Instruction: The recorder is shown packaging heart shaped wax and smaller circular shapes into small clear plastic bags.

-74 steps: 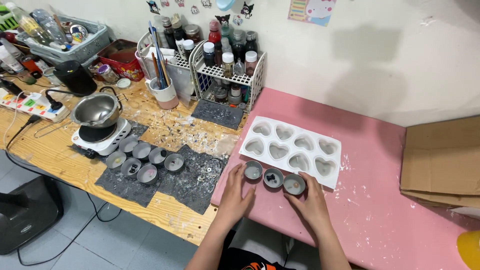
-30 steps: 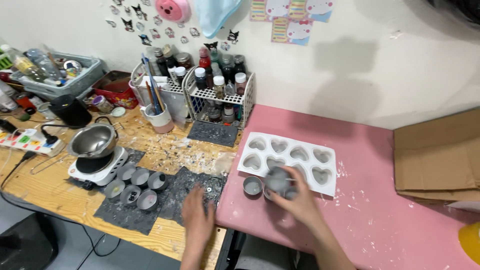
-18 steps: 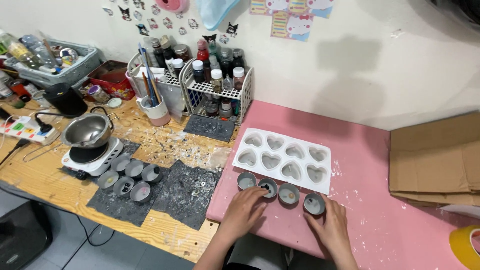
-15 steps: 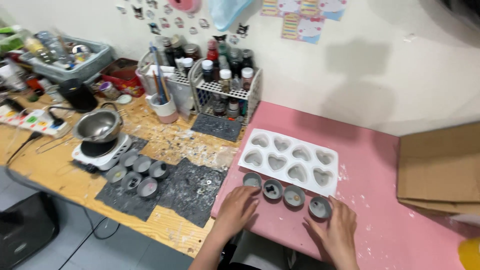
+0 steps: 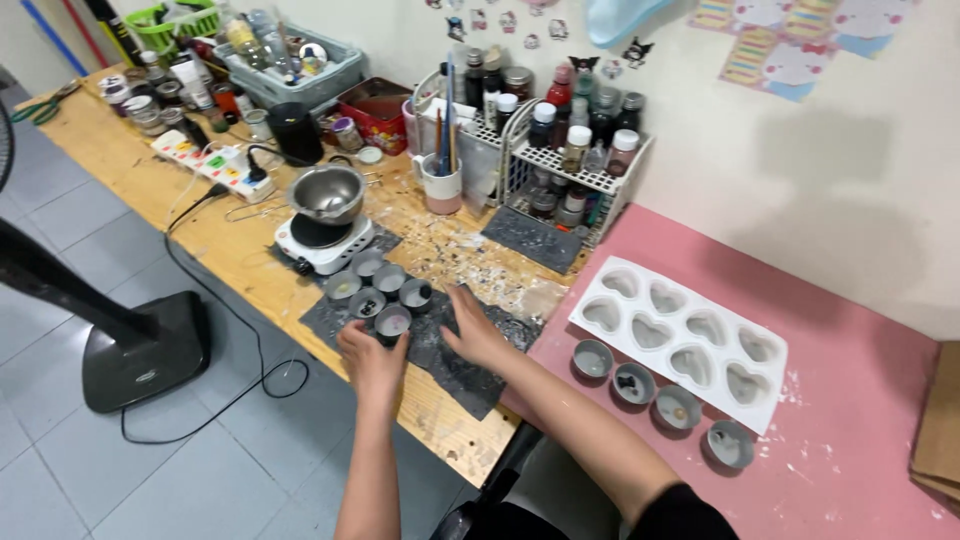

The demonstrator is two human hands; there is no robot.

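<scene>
Five small round grey metal cups (image 5: 378,290) stand in a cluster on the dark grey mat (image 5: 450,355), close to the wooden table's front edge (image 5: 440,440). The left hand (image 5: 368,355) closes its fingers around the nearest small grey cup (image 5: 392,323). The right hand (image 5: 473,330) lies open and flat on the mat just beside it, holding nothing.

Bright, even light falls from above and in front, throwing soft grey shadows onto the white wall (image 5: 800,190) behind the wire rack (image 5: 575,165). No harsh glare; the steel bowl (image 5: 327,192) shows mild highlights. Focus is fair, slightly soft throughout, with wide-angle stretching toward the edges
</scene>
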